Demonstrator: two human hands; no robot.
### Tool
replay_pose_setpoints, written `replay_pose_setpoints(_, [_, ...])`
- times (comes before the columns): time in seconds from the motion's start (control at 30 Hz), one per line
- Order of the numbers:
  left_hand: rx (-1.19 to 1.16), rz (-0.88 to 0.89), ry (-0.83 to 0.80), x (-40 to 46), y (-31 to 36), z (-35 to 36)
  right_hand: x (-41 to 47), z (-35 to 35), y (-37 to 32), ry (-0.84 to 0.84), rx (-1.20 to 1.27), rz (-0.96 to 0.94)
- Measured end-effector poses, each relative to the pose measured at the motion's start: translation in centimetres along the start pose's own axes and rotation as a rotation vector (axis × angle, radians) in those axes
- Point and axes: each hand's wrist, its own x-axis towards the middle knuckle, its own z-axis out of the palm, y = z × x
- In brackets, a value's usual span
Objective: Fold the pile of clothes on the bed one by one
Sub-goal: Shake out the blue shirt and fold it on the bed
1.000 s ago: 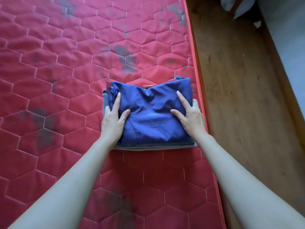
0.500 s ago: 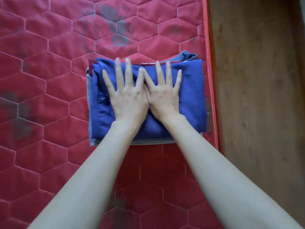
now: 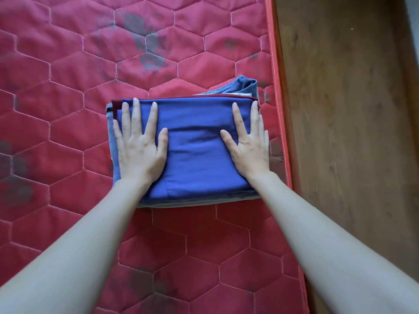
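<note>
A folded blue garment (image 3: pixel 192 152) tops a small stack of folded clothes on the red quilted mattress (image 3: pixel 68 109). Under it peek a dark red edge (image 3: pixel 116 104), a grey-blue denim piece (image 3: pixel 246 86) at the far right corner and a grey layer (image 3: pixel 199 203) along the near side. My left hand (image 3: pixel 138 146) lies flat on the left part of the blue garment, fingers straight and spread. My right hand (image 3: pixel 248 143) presses flat on the right part, near the stack's right edge.
The stack sits close to the mattress's right edge (image 3: pixel 280 109). Beyond that edge runs a brown wooden floor (image 3: pixel 351 132). Dark stains (image 3: pixel 145 48) mark the mattress behind the stack.
Both hands slid apart from the middle of the blue garment to its left and right sides, smoothing it flat. The camera has come closer to the stack.
</note>
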Motion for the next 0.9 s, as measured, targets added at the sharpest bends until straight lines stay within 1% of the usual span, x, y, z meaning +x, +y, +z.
replay_pose_setpoints(0.1, [-0.080, -0.003, -0.042, 0.2, -0.2, -0.7, 0.1, -0.5, -0.2, -0.029, 0.031, -0.007])
replay_pose_setpoints(0.17, [-0.131, -0.017, -0.032, -0.2, -0.3, -1.4, -0.1, -1.4, -0.3, -0.047, 0.104, -0.017])
replay_pose_setpoints(0.2, [-0.144, -0.042, -0.021, -0.7, -0.5, -1.7, -0.3, -1.9, -0.2, -0.050, 0.144, -0.018])
replay_pose_setpoints(0.27, [-0.178, -0.150, -0.036, -1.9, -1.2, -2.1, -0.7, -2.7, -0.1, -0.061, 0.228, 0.009])
replay_pose_setpoints(0.33, [-0.261, -0.243, -0.130, -2.9, -2.2, -2.2, -1.4, -3.3, 0.4, -0.129, 0.309, 0.072])
replay_pose_setpoints(0.43, [-0.459, -0.222, -0.250, -2.8, -3.8, -2.3, -2.1, -3.5, 0.6, -0.252, 0.372, 0.154])
replay_pose_setpoints(0.53, [-0.587, -0.192, -0.285, -1.9, -5.0, -2.1, -1.5, -3.1, 0.6, -0.284, 0.299, 0.173])
replay_pose_setpoints(0.63, [-0.615, -0.164, -0.257, -1.6, -5.7, -1.4, -1.1, -2.4, 1.0, -0.220, 0.267, 0.139])
replay_pose_setpoints(0.73, [-0.597, -0.189, -0.243, -1.6, -6.2, -0.7, -1.0, -1.9, 1.4, -0.174, 0.304, 0.129])
replay_pose_setpoints(0.8, [-0.604, -0.207, -0.239, -1.3, -6.5, -0.4, -0.8, -1.9, 1.8, -0.177, 0.351, 0.129])
replay_pose_setpoints(0.9, [-0.631, -0.204, -0.253, -1.3, -7.1, -0.2, -0.3, -2.2, 2.2, -0.234, 0.443, 0.140])
